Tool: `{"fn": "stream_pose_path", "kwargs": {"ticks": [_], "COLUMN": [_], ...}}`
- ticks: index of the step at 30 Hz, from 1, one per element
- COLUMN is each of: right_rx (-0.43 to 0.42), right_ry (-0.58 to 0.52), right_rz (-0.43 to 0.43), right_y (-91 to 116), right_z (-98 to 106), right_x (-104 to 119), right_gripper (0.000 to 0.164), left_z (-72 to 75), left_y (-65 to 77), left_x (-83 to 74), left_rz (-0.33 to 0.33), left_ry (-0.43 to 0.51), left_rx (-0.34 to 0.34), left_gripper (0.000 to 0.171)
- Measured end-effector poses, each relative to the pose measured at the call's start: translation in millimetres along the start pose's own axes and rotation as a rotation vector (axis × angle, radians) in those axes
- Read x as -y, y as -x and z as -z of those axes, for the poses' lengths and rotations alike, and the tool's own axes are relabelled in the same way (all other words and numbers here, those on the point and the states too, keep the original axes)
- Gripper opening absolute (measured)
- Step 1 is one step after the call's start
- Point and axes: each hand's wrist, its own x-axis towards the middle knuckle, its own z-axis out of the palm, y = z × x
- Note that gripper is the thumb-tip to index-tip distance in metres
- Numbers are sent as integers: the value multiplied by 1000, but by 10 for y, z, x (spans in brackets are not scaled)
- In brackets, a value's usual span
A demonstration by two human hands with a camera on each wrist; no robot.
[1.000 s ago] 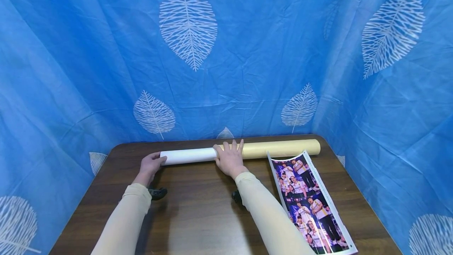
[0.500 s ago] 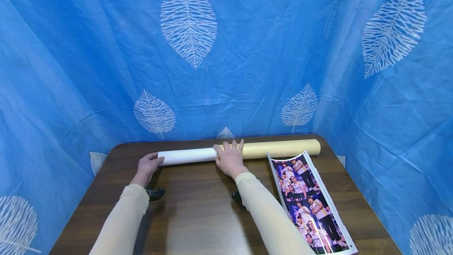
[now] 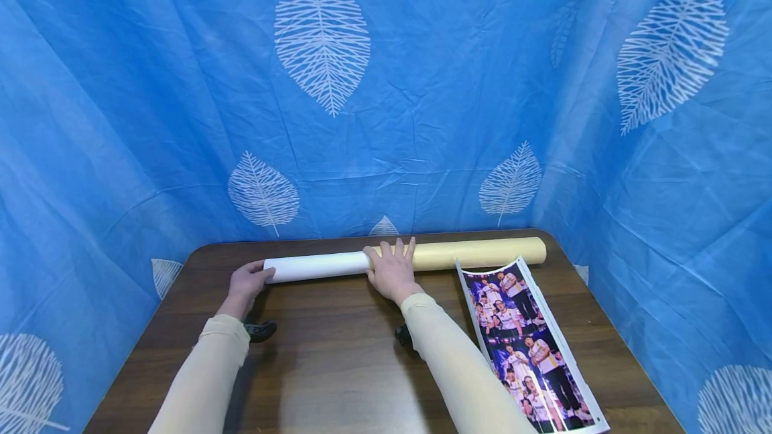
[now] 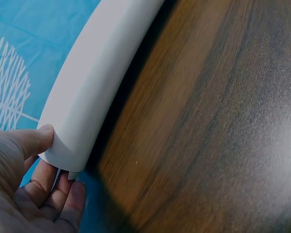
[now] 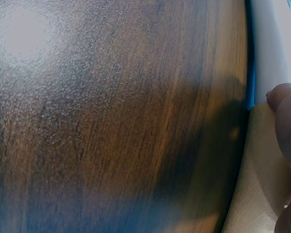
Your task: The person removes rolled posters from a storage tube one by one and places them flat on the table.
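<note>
A rolled sheet of white paper [image 3: 316, 267] sticks out of the left end of a pale yellow roll [image 3: 476, 253] along the back of the table. At the white roll's left end, my left hand [image 3: 246, 284] pinches the edge. In the left wrist view the thumb lies outside that rim and the fingers [image 4: 41, 182] reach inside the opening. My right hand [image 3: 393, 274] rests on the yellow roll with its fingers spread across the top. The right wrist view has the right thumb [image 5: 283, 97] right at the seam where white meets yellow [image 5: 257, 160].
A glossy printed sheet [image 3: 531, 353] of group photos lies at the right, its top edge curling against the yellow roll. Dark straps sit at both wrists, above the brown wooden table [image 3: 338, 367]. Blue leaf-patterned cloth [image 3: 416, 119] hangs behind and at both sides.
My left hand has moved slightly left with the white roll's end, so a little more white shows. The right hand and the yellow roll stay where they were.
</note>
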Motion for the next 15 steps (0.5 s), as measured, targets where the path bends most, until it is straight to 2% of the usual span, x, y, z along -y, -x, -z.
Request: {"fn": "stream_pose_path", "kwargs": {"ticks": [15], "right_rx": [-20], "right_ry": [3], "right_rz": [5], "right_y": [1], "right_z": [-20], "right_x": [-10], "right_gripper": [52], "left_z": [118], "left_y": [36], "left_x": [36], "left_rz": [18], "left_ry": [14], "left_rx": [-36], "left_gripper": [58]}}
